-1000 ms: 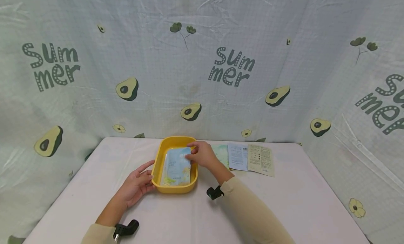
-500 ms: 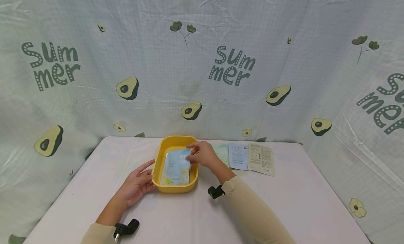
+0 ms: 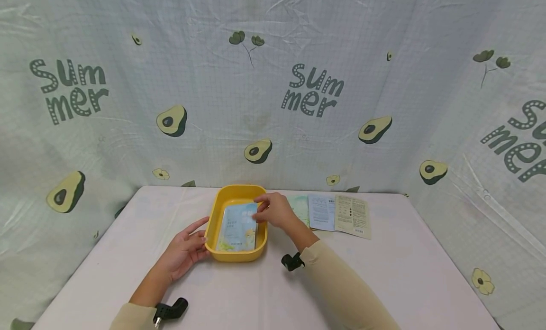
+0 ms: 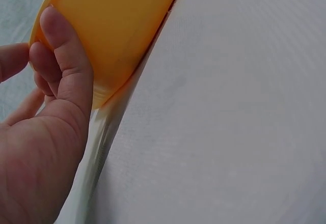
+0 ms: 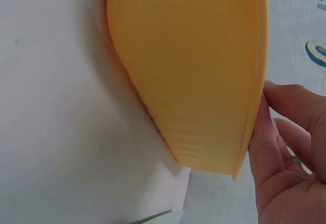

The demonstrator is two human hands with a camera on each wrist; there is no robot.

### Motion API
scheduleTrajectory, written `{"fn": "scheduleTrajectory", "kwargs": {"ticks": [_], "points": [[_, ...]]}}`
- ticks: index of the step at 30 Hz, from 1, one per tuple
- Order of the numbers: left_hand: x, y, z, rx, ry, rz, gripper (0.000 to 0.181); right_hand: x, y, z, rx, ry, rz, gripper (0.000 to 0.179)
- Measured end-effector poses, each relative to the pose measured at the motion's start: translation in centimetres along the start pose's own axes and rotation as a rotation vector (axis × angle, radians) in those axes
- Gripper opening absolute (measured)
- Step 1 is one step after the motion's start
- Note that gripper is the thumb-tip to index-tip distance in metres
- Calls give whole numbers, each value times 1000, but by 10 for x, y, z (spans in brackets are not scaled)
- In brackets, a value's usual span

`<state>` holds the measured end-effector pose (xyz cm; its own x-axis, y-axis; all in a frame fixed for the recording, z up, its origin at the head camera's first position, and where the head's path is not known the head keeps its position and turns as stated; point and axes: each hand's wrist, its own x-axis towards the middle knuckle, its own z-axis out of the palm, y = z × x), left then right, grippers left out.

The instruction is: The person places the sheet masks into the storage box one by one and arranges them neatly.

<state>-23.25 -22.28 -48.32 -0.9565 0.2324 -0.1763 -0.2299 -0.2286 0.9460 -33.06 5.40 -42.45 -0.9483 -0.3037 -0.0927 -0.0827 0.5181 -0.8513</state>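
A yellow plastic tray (image 3: pixel 236 257) stands on the white table. Inside it lies a flat light blue sachet (image 3: pixel 235 230) with small print and yellow-green pictures along its lower end. My right hand (image 3: pixel 277 210) reaches over the tray's right rim. Its thumb and fingertips pinch the sachet's right edge near the upper corner. From the right wrist view, the tray wall hides those fingertips from my right hand (image 5: pixel 288 152). My left hand (image 3: pixel 185 248) rests against the tray's left side with relaxed fingers, and the left wrist view shows my left hand (image 4: pixel 56 112) touching the yellow wall.
Right of the tray, several flat printed sachets lie in an overlapping row: a pale green one (image 3: pixel 300 207), a light blue one (image 3: pixel 321 214) and a beige one (image 3: pixel 352 216). A printed avocado curtain (image 3: pixel 273 173) hangs along the table's back edge.
The light blue sachet has shifted slightly toward me and settled flatter in the tray. My right hand has edged slightly right. My left hand and the tray have stayed put.
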Motion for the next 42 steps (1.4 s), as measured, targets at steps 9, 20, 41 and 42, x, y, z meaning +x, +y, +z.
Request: {"fn": "scheduleTrajectory", "kwargs": {"ticks": [9, 20, 41, 42], "points": [[-1, 0, 0, 4, -6, 1, 69, -2, -4, 2, -184, 47, -24, 51], [0, -1, -1, 19, -6, 10, 70, -15, 0, -7, -166, 96, -59, 43], [2, -1, -2, 7, 13, -3, 69, -36, 51, -32, -39, 175, -58, 50], [2, -2, -2, 9, 9, -2, 69, -37, 54, -33, -33, 175, -62, 51]]}}
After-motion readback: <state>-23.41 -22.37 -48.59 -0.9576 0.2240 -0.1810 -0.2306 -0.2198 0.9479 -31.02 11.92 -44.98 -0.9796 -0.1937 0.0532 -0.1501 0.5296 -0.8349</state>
